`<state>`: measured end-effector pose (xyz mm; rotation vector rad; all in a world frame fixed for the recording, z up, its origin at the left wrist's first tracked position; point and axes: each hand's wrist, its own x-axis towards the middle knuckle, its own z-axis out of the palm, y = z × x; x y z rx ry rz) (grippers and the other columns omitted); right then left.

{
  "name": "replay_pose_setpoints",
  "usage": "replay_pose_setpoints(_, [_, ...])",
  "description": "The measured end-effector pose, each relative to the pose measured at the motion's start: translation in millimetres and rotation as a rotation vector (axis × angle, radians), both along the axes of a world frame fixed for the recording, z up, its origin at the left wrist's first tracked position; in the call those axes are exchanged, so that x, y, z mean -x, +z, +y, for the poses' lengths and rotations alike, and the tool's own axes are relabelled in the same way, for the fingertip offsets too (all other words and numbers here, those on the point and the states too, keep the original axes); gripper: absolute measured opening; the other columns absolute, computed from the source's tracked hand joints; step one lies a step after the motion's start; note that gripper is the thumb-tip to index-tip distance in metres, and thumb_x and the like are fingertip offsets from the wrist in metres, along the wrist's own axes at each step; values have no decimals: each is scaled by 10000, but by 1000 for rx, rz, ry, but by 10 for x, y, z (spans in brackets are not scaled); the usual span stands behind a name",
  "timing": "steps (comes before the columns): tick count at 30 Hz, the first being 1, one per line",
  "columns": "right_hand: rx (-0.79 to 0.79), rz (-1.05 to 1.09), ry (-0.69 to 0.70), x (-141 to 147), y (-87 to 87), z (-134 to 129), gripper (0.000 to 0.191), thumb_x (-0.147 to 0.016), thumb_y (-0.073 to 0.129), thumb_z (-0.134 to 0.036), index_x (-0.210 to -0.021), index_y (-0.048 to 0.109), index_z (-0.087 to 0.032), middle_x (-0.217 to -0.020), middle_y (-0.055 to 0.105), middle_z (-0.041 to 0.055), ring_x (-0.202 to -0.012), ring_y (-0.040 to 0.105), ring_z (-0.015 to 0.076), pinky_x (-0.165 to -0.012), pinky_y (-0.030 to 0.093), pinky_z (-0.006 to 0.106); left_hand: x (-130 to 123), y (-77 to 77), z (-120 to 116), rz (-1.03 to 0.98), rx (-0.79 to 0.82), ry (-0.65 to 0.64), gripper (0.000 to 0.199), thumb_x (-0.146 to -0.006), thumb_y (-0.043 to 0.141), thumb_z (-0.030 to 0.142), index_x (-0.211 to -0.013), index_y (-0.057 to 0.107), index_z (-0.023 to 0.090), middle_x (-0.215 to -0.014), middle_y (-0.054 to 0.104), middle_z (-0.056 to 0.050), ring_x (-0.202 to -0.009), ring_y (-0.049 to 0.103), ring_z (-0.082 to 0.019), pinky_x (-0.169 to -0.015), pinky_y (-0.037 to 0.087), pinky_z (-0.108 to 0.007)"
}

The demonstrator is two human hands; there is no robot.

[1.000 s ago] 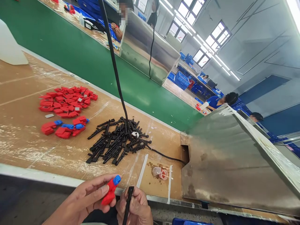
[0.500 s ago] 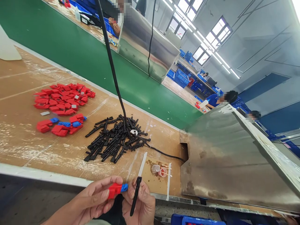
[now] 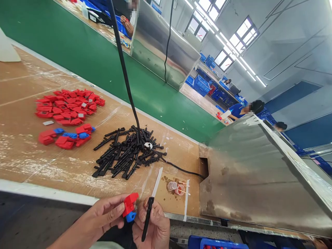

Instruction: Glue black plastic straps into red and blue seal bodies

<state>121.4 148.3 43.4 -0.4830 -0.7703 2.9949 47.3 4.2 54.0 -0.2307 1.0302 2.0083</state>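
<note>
Brown and scuffed, the bench [image 3: 18, 131] stretches before me, a long green surface [image 3: 90, 72] running along its far edge. At the near edge, my left hand [image 3: 109, 214] pinches a red and blue piece [image 3: 128, 206], blue end lowest. Just beside it, my right hand [image 3: 157, 223] grips a black stick [image 3: 148, 219], tilted with its square head up; I can't tell whether the fingers of that hand touch the blue end.

Toward the bench's left side I see a heap of red parts [image 3: 70, 106], with joined red and blue pieces [image 3: 66, 140] nearer the near edge. Right of them, black sticks [image 3: 124, 152] lie piled around a hanging cable [image 3: 126, 76]. Two small cups [image 3: 176, 187] sit by the near edge, between white tape strips [image 3: 186, 200], left of a metal box [image 3: 246, 180]. Beyond the green surface, a black object [image 3: 92, 16] bears a white patch, too small for me to read.
</note>
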Motion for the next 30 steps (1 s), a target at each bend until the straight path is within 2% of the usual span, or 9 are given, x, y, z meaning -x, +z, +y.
replay_pose_setpoints(4, [-114, -116, -62, -69, -60, -42, 377, -658, 1048, -346, -876, 803, -158, -683, 641, -17, -526, 451, 44, -507, 427, 123, 28, -19, -11, 65, 89, -12, 622, -510, 1006, 754, -899, 926, 276, -777, 803, -45, -719, 623, -183, -616, 532, -216])
replay_pose_setpoints(7, [-193, -180, -122, -81, -20, -112, 450, -618, 1063, -389, -906, 808, -154, -750, 668, -5, -562, 505, 55, -554, 483, 155, 44, -216, -22, 194, 147, -74, 670, -582, 941, 808, -971, 925, 263, -720, 790, -39, -619, 596, -174, -581, 511, -240])
replay_pose_setpoints(10, [-261, -192, -143, -62, 33, -158, 476, -599, 1056, -448, -886, 802, -167, -726, 667, -8, -532, 519, 80, -508, 482, 187, 44, -363, -41, 277, 117, -130, 708, -606, 917, 813, -1038, 916, 253, -722, 800, -53, -617, 632, -213, -580, 527, -284])
replay_pose_setpoints(12, [-285, -204, -138, -52, 31, -166, 484, -595, 1049, -474, -878, 793, -177, -704, 675, -4, -520, 552, 106, -489, 486, 209, 37, -328, -54, 275, 113, -109, 693, -615, 933, 779, -1065, 910, 253, -758, 813, -61, -654, 655, -236, -614, 551, -310])
replay_pose_setpoints(14, [-292, -207, -123, -53, -6, -166, 486, -601, 1038, -492, -881, 788, -183, -686, 680, 3, -519, 588, 134, -482, 498, 231, 33, -207, -61, 234, 120, -74, 662, -607, 962, 747, -1050, 910, 258, -793, 823, -66, -690, 667, -245, -632, 562, -315])
replay_pose_setpoints(18, [-288, -196, -127, -67, -109, -166, 494, -608, 1023, -517, -882, 776, -189, -676, 690, 18, -514, 626, 165, -482, 523, 268, 41, 7, -51, 189, 113, -85, 679, -563, 980, 759, -1006, 908, 248, -697, 778, -49, -679, 657, -237, -615, 564, -300])
replay_pose_setpoints(20, [-294, -201, -131, -74, -141, -167, 500, -606, 1024, -519, -883, 769, -190, -672, 686, 15, -496, 619, 162, -471, 512, 268, 45, 16, -51, 199, 121, -102, 696, -572, 968, 774, -1014, 902, 239, -697, 774, -50, -683, 662, -239, -617, 573, -302])
replay_pose_setpoints(26, [-284, -219, -155, -98, -187, -156, 489, -596, 1035, -485, -873, 778, -175, -661, 661, 1, -451, 525, 104, -419, 361, 201, 73, -124, -83, 179, 176, -144, 695, -604, 948, 784, -1055, 894, 259, -786, 814, -50, -709, 654, -223, -642, 569, -281])
replay_pose_setpoints(30, [-296, -224, -177, -117, -207, -157, 488, -594, 1038, -467, -883, 789, -162, -628, 620, -20, -490, 511, 85, -440, 327, 170, 97, -65, -63, 197, 179, -135, 685, -610, 930, 803, -994, 893, 237, -738, 775, -45, -705, 633, -224, -621, 560, -277])
